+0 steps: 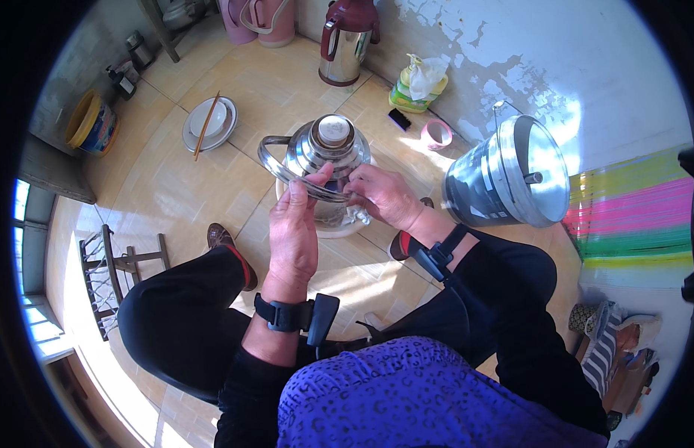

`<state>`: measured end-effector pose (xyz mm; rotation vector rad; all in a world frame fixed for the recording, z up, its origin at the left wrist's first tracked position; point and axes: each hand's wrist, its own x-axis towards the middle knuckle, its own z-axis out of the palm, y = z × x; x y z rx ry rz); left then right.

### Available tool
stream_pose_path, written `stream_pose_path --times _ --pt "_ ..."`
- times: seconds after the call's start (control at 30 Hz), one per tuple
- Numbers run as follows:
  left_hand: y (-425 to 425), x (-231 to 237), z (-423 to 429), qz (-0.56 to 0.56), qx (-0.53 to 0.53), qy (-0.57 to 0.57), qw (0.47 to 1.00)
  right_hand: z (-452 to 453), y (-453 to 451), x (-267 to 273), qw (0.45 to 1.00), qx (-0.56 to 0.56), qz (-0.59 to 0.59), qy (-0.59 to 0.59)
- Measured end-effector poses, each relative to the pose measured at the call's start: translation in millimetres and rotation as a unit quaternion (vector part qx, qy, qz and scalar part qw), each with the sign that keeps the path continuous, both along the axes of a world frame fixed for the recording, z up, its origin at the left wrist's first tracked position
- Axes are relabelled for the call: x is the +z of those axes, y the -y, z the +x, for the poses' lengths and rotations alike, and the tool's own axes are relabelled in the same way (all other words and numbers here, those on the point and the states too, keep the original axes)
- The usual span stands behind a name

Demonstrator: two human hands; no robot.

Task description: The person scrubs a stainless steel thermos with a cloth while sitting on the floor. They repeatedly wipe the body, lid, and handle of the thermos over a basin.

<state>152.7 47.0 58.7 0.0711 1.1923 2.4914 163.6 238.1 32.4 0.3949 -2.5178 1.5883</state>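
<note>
A shiny metal kettle or flask [302,151] with a round stopper [333,131] in its top stands before me, in front of my feet, above a pale round rim. Its curved metal handle [273,162] arcs over the near side. My left hand [295,229] grips this handle between thumb and fingers. At the handle's right end, my right hand [386,196] has its fingers bent and pinched. Under those fingers shows a small whitish, shiny crumpled thing [358,215]; its kind is unclear, and the fingertips hide part of it.
To the right stands a metallic-looking bucket [481,185]. Beyond are a pink tape roll [436,134], a black brush [400,119], a yellow-green container [412,89] and a red-and-steel thermos [344,50]. Left are a plate with a bowl and chopsticks [207,120], a tub [92,124] and a folding stool [117,269].
</note>
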Motion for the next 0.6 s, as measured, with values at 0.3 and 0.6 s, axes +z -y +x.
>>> stream_pose_path --times 0.3,0.6 --pt "0 -3 -2 0.001 0.001 0.0 1.0 -1 22 16 0.975 -0.039 0.149 -0.158" --pt "0 0 0 -0.03 0.003 -0.003 1.0 7 -12 -18 0.998 -0.029 0.052 -0.013"
